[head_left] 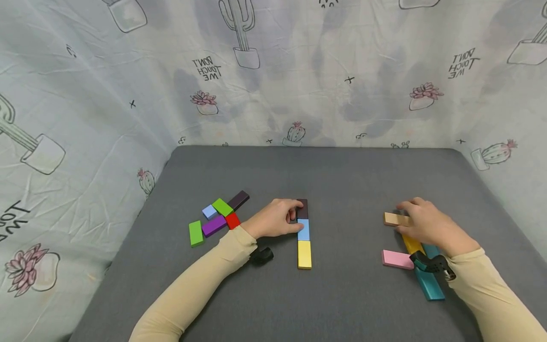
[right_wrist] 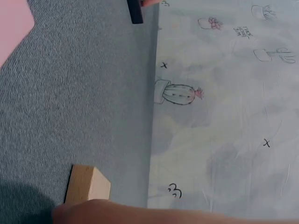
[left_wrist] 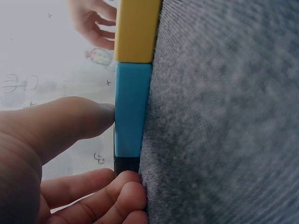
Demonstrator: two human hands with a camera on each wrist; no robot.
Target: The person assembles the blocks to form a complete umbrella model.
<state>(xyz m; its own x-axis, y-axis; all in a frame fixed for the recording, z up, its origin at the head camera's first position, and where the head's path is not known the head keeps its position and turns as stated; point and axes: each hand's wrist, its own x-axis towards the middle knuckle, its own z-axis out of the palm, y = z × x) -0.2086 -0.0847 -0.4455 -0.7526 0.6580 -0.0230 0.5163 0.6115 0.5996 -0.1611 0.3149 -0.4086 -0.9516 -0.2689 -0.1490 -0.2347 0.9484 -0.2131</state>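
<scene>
In the head view my left hand (head_left: 277,219) is at a straight row of blocks. Its thumb touches the light blue block (head_left: 303,231), while its fingers rest at the dark block (head_left: 302,209) at the far end. A yellow block (head_left: 305,255) continues the row at the near end. The left wrist view shows the thumb against the blue block (left_wrist: 131,109), with the fingers partly covering the dark one. At the right, my right hand (head_left: 427,227) pinches a plain wooden block (head_left: 392,219) between thumb and finger; its right end is hidden under the hand.
Below the right hand lie a yellow-orange block (head_left: 412,244), a pink block (head_left: 396,259) and teal pieces (head_left: 429,284). On the left is a cluster with a purple block (head_left: 214,226), a red block (head_left: 232,220), green, blue and dark ones. A patterned curtain (head_left: 325,85) surrounds the grey table (head_left: 342,304).
</scene>
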